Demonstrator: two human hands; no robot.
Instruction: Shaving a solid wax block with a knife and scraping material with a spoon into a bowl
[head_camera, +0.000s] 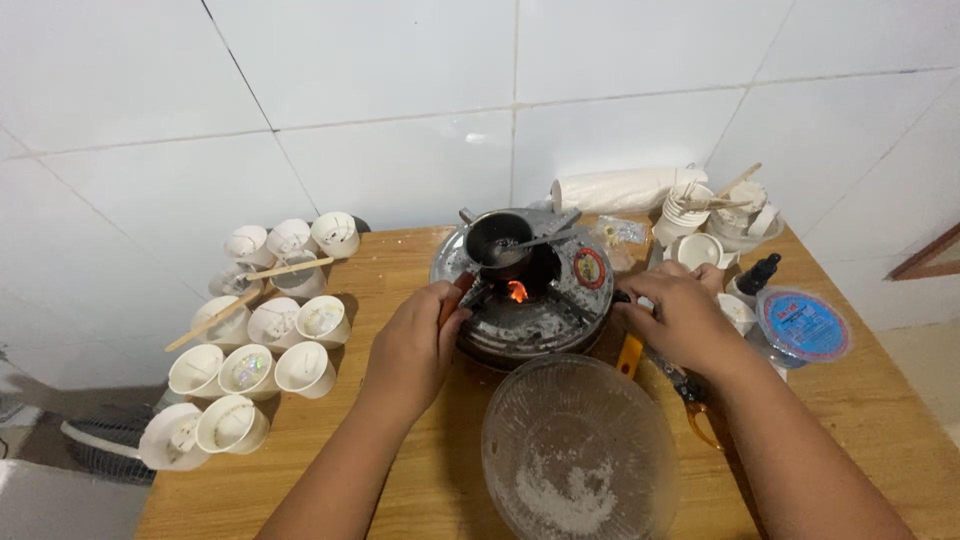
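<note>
Both hands rest against a round metal stove that sits at the middle of a wooden worktop pushed up to a white tiled wall. The left hand lies on the stove's left rim, its fingers curled over the edge; whether they actually pinch anything cannot be told from here. The right hand presses on the stove's right edge with its fingers bent inward, and what they grip, if anything, is hidden under the hand. A small orange flame burns in the centre of the stove, and just behind it stands a small dark pot with a metal utensil leaning in it. Just in front of the stove, nearer the person, is a clear glass bowl with a white powdery residue on its bottom. To the left, well apart from the stove, a cluster of small white cups lies tipped on their sides, with thin wooden sticks laid across some of them. To the right are a stack of white cups, a small dark bottle, a round blue-lidded container and a yellow-handled tool partly under the right wrist. A rolled white sleeve of cups lies against the wall.
</note>
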